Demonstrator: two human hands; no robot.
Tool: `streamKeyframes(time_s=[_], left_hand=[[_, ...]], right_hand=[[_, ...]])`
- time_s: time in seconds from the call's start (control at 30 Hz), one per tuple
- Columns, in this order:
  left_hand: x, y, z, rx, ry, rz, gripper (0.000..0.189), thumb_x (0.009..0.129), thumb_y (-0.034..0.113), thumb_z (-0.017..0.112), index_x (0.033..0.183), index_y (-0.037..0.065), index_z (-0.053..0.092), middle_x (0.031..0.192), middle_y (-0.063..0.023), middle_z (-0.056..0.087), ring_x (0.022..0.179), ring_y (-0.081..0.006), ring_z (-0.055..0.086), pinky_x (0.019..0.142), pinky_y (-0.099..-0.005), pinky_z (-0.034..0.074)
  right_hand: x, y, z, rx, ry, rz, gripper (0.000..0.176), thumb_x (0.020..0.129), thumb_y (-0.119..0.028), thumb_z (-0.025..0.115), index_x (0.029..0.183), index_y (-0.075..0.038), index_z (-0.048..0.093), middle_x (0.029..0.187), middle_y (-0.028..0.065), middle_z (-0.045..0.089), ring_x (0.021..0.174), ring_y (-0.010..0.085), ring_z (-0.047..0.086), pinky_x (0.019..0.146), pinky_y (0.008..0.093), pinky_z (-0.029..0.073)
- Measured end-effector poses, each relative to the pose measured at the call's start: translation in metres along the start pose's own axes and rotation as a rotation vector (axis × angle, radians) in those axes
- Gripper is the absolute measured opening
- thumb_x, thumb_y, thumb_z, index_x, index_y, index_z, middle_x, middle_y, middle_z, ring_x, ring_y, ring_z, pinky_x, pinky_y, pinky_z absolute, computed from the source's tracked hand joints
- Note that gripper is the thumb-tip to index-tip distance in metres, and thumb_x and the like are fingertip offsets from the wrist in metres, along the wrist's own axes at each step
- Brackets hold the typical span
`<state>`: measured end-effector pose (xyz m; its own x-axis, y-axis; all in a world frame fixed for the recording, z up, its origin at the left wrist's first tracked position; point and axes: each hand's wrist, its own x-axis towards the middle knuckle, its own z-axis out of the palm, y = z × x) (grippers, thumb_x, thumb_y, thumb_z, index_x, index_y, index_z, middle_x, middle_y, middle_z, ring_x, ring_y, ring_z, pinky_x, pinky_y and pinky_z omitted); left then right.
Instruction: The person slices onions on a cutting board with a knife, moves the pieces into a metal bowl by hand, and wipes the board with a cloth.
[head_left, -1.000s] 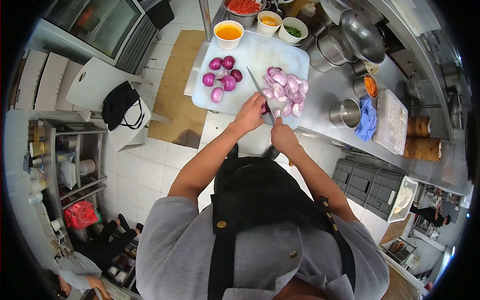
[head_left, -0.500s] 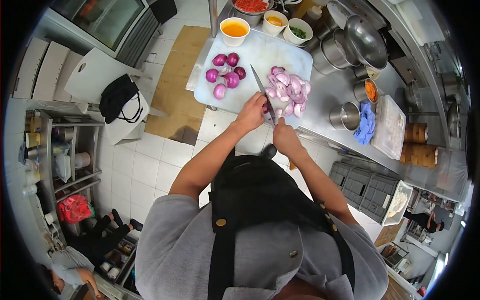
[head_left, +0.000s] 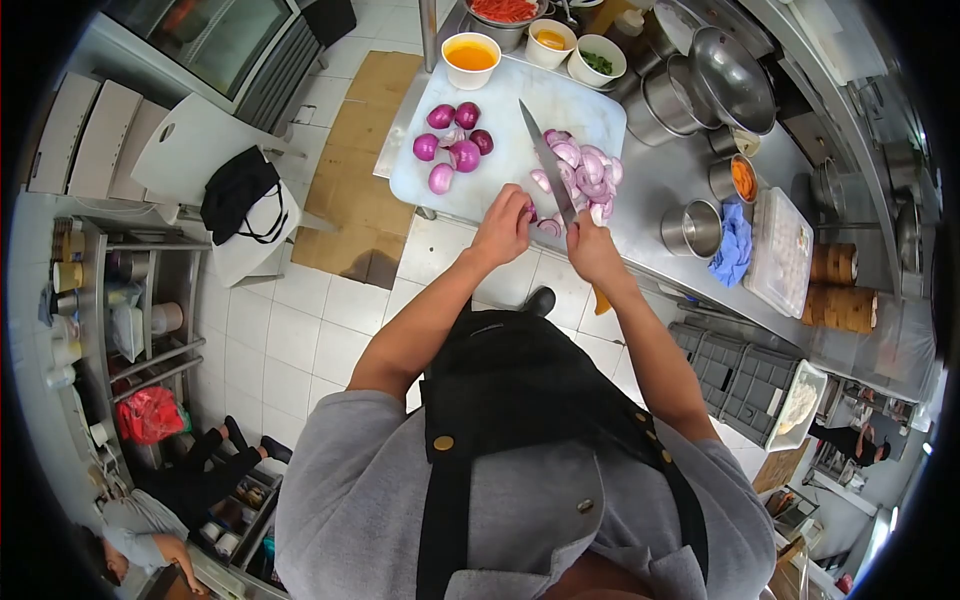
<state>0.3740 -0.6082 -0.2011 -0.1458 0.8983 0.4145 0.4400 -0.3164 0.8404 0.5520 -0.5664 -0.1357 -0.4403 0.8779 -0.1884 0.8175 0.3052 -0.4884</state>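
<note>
My right hand [head_left: 594,247] is wrapped round the handle of a large kitchen knife [head_left: 547,157], its blade pointing up and left over the cutting board [head_left: 505,95]. Along the right side of the blade lies a heap of cut red onion [head_left: 592,172]. My left hand [head_left: 502,224] is at the board's near edge, its fingers closed on a red onion piece [head_left: 531,212] that they mostly hide. A loose onion slice [head_left: 549,228] lies between the hand and the knife. Several whole peeled red onions [head_left: 464,156] sit on the left of the board.
A tub of orange liquid [head_left: 471,60] stands at the board's far left, with tubs of yellow food [head_left: 549,44] and chopped greens [head_left: 597,63] beyond its far edge. Right of the board are a steel pot [head_left: 690,229], a blue cloth [head_left: 731,245] and a lidded plastic box [head_left: 778,255].
My right hand has moved the knife to the right, away from my left fingers and against the onion heap. My left hand has stayed nearly in place.
</note>
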Motion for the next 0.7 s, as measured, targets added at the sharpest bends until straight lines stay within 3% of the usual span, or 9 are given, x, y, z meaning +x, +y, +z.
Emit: streamKeyframes(time_s=[0.1, 0.17, 0.3, 0.47, 0.57, 0.7], left_hand=[[-0.004, 0.003, 0.002, -0.022, 0.059, 0.012, 0.024, 0.076, -0.005, 0.059, 0.099, -0.002, 0.052, 0.104, -0.0215, 0.048, 0.099, -0.0413, 0.051, 0.087, -0.0445, 0.045], [-0.003, -0.002, 0.006, 0.038, 0.062, 0.059, 0.026, 0.077, -0.005, 0.059, 0.101, -0.001, 0.052, 0.105, -0.0214, 0.049, 0.098, -0.0408, 0.052, 0.086, -0.0434, 0.045], [-0.004, -0.004, 0.007, 0.100, 0.058, 0.091, 0.027, 0.077, -0.004, 0.059, 0.103, -0.001, 0.052, 0.107, -0.0211, 0.050, 0.098, -0.0402, 0.053, 0.085, -0.0427, 0.046], [-0.004, -0.008, 0.009, 0.095, 0.045, 0.085, 0.027, 0.077, -0.005, 0.058, 0.103, -0.002, 0.052, 0.107, -0.0209, 0.051, 0.098, -0.0404, 0.054, 0.086, -0.0424, 0.046], [-0.004, -0.008, 0.009, 0.101, 0.057, 0.080, 0.027, 0.077, -0.006, 0.058, 0.104, -0.003, 0.053, 0.106, -0.0210, 0.051, 0.097, -0.0404, 0.054, 0.085, -0.0425, 0.047], [-0.004, -0.007, 0.009, 0.101, 0.059, 0.067, 0.028, 0.076, -0.006, 0.058, 0.104, -0.004, 0.053, 0.106, -0.0212, 0.052, 0.095, -0.0405, 0.055, 0.083, -0.0427, 0.048]], right_hand=[[-0.027, 0.000, 0.010, 0.055, -0.023, -0.020, 0.022, 0.091, -0.015, 0.048, 0.100, 0.004, 0.046, 0.071, 0.0351, 0.058, 0.070, 0.0530, 0.059, 0.067, 0.0598, 0.047], [-0.039, 0.012, 0.027, 0.022, 0.008, -0.099, 0.019, 0.091, -0.013, 0.048, 0.097, 0.004, 0.046, 0.066, 0.0328, 0.058, 0.065, 0.0518, 0.059, 0.063, 0.0594, 0.047], [-0.018, 0.024, 0.019, -0.093, 0.106, -0.030, 0.021, 0.091, -0.013, 0.048, 0.100, 0.005, 0.045, 0.064, 0.0298, 0.058, 0.061, 0.0479, 0.060, 0.056, 0.0557, 0.049], [-0.031, -0.009, 0.017, -0.103, 0.058, -0.125, 0.021, 0.090, -0.010, 0.049, 0.099, 0.008, 0.044, 0.063, 0.0279, 0.059, 0.060, 0.0455, 0.061, 0.054, 0.0524, 0.050], [-0.037, -0.024, 0.023, -0.126, -0.010, -0.203, 0.016, 0.086, -0.006, 0.051, 0.088, 0.010, 0.051, 0.076, 0.0255, 0.057, 0.064, 0.0403, 0.065, 0.053, 0.0486, 0.052], [-0.037, -0.030, 0.025, -0.143, -0.028, -0.161, 0.015, 0.085, -0.006, 0.052, 0.084, 0.009, 0.053, 0.083, 0.0255, 0.056, 0.065, 0.0397, 0.065, 0.054, 0.0476, 0.053]])
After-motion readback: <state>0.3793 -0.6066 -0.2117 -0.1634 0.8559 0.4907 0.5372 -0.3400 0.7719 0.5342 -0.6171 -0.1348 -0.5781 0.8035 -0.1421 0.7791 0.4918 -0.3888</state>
